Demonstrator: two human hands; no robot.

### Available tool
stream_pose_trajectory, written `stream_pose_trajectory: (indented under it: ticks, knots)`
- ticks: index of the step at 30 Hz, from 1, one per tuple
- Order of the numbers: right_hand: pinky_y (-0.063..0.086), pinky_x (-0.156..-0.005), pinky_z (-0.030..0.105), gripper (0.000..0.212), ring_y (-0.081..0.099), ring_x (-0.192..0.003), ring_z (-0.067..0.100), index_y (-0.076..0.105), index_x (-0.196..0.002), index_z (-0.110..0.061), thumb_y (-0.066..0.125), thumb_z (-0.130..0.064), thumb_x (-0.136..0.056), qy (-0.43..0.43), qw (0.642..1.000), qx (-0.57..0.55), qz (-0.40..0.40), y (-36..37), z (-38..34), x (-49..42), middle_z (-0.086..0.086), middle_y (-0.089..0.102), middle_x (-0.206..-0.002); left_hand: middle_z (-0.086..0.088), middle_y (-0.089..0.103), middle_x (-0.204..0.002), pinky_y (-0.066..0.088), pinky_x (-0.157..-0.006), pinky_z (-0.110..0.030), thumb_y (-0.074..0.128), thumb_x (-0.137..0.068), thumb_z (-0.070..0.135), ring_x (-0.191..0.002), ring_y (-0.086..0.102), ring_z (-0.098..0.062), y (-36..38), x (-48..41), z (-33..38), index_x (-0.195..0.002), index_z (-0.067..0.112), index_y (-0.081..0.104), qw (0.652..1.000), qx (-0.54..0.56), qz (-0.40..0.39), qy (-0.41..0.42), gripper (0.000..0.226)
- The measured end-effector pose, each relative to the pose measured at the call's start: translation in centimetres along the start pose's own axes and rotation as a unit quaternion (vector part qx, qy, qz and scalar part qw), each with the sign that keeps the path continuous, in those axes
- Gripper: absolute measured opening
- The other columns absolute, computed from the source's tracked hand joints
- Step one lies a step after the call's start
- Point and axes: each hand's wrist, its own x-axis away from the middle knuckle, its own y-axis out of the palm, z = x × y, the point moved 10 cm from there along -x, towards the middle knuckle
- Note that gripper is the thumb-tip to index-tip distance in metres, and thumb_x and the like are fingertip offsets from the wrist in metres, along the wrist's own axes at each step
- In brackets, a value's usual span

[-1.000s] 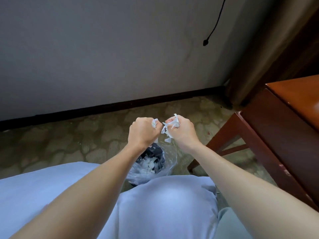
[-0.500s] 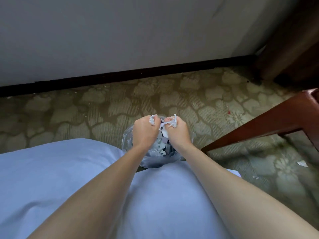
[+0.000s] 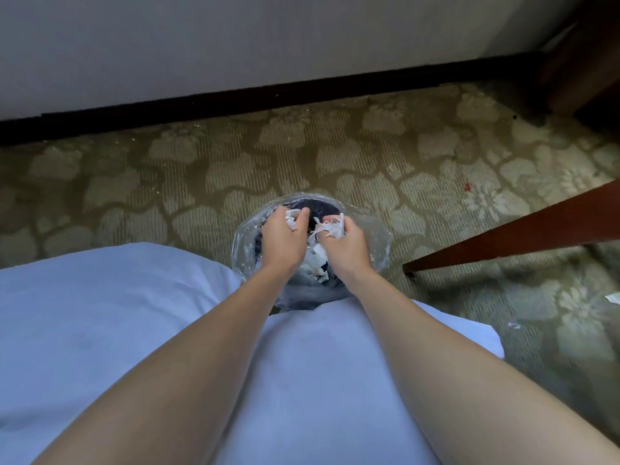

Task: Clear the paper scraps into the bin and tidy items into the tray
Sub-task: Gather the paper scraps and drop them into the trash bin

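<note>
A small dark bin lined with a clear plastic bag stands on the carpet just past my knees. My left hand hangs over its left half, fingers curled around white paper scraps. My right hand is over the right half, also closed on a bunch of torn white scraps. More white scraps lie inside the bin between my wrists. The tray is out of sight.
A dark wooden table leg slants across the right. Two small paper bits lie on the patterned carpet at the far right. My lap in light blue cloth fills the foreground. A wall with a dark skirting board runs behind.
The view has tipped downward and both hands have dropped lower, now right over the bin's mouth. The two fists have drawn slightly apart, each still gripping scraps.
</note>
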Motion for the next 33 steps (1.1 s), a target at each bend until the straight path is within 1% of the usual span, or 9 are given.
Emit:
stream_pose_trajectory:
  ticks: [2, 4, 7, 11, 13, 17, 22, 27, 33]
  knots:
    - [0.045, -0.066, 0.026, 0.02, 0.061, -0.08, 0.016, 0.061, -0.109, -0.023, 0.063, -0.022, -0.089, 0.001, 1.0, -0.006, -0.001, 0.1, 0.4, -0.4, -0.001, 0.068, -0.096, -0.012, 0.063, -0.088, 0.039, -0.062, -0.03, 0.055, -0.096, 0.039, -0.078, 0.056, -0.021, 0.7, -0.4, -0.9, -0.085, 0.006, 0.055, 0.999, 0.03, -0.011, -0.008, 0.034]
    - [0.044, -0.068, 0.024, 0.026, 0.057, -0.078, 0.009, 0.059, -0.115, -0.024, 0.065, -0.026, -0.09, 0.009, 1.0, -0.013, -0.005, 0.1, 0.7, -0.6, -0.007, 0.062, -0.095, -0.006, 0.064, -0.097, 0.042, -0.072, -0.031, 0.057, -0.094, 0.042, -0.091, 0.06, -0.022, 1.5, -0.8, -1.8, -0.09, 0.016, 0.057, 0.998, 0.053, -0.033, -0.019, 0.026]
    - [0.043, -0.077, 0.021, 0.039, 0.055, -0.102, 0.007, 0.057, -0.126, -0.022, 0.068, -0.033, -0.09, 0.009, 1.0, -0.016, -0.016, 0.3, 0.9, -0.7, -0.011, 0.057, -0.113, -0.001, 0.064, -0.11, 0.052, -0.085, -0.038, 0.061, -0.089, 0.048, -0.1, 0.062, -0.02, 2.4, -0.6, -2.6, -0.107, 0.025, 0.059, 0.994, 0.074, -0.061, -0.042, 0.03]
    - [0.041, -0.094, 0.023, 0.045, 0.052, -0.116, 0.008, 0.057, -0.13, -0.017, 0.07, -0.031, -0.089, -0.003, 1.0, -0.026, -0.009, 0.5, 0.9, -0.9, -0.005, 0.058, -0.123, 0.002, 0.06, -0.125, 0.048, -0.098, -0.036, 0.065, -0.091, 0.036, -0.114, 0.056, -0.016, 2.2, -0.3, -3.0, -0.127, 0.023, 0.055, 0.992, 0.093, -0.059, -0.065, 0.04]
    - [0.042, -0.097, 0.025, 0.042, 0.052, -0.115, 0.009, 0.057, -0.13, -0.017, 0.069, -0.029, -0.091, -0.001, 1.0, -0.021, -0.008, 0.4, 1.1, -1.0, -0.002, 0.058, -0.126, 0.004, 0.058, -0.128, 0.045, -0.098, -0.031, 0.066, -0.09, 0.03, -0.115, 0.055, -0.013, 2.1, -0.2, -2.9, -0.131, 0.021, 0.055, 0.991, 0.097, -0.064, -0.062, 0.043]
    - [0.039, -0.095, 0.023, 0.035, 0.052, -0.118, 0.012, 0.058, -0.13, -0.016, 0.062, -0.021, -0.096, -0.003, 1.0, 0.001, 0.0, -0.3, 1.3, -1.1, 0.0, 0.059, -0.128, 0.006, 0.058, -0.125, 0.044, -0.099, -0.03, 0.068, -0.09, 0.025, -0.114, 0.054, -0.011, 2.1, 0.0, -2.7, -0.132, 0.019, 0.055, 0.994, 0.075, -0.068, -0.049, 0.044]
    - [0.042, -0.095, 0.025, 0.03, 0.055, -0.118, 0.014, 0.06, -0.127, -0.016, 0.058, -0.017, -0.097, -0.002, 1.0, 0.013, 0.0, -1.1, 0.9, -0.3, 0.001, 0.061, -0.125, 0.008, 0.058, -0.119, 0.041, -0.094, -0.024, 0.066, -0.092, 0.021, -0.108, 0.053, -0.009, 1.9, 0.4, -1.8, -0.132, 0.017, 0.056, 0.995, 0.065, -0.074, -0.034, 0.041]
    - [0.043, -0.089, 0.021, 0.029, 0.057, -0.111, 0.013, 0.061, -0.124, -0.016, 0.058, -0.012, -0.096, -0.008, 1.0, 0.009, -0.007, -1.8, -0.5, 1.5, 0.0, 0.063, -0.12, 0.003, 0.062, -0.122, 0.044, -0.097, -0.028, 0.06, -0.095, 0.02, -0.115, 0.056, -0.014, 1.4, 1.8, -0.6, -0.129, 0.016, 0.058, 0.993, 0.07, -0.095, -0.029, 0.034]
    - [0.043, -0.092, 0.022, 0.029, 0.057, -0.112, 0.012, 0.062, -0.124, -0.015, 0.058, -0.011, -0.095, -0.046, 0.998, 0.032, -0.01, -4.2, -3.6, 5.1, -0.005, 0.064, -0.115, 0.002, 0.062, -0.127, 0.041, -0.095, -0.025, 0.055, -0.097, 0.02, -0.116, 0.055, -0.012, -0.3, 4.5, 2.7, -0.131, 0.014, 0.058, 0.99, 0.047, -0.132, 0.003, 0.034]
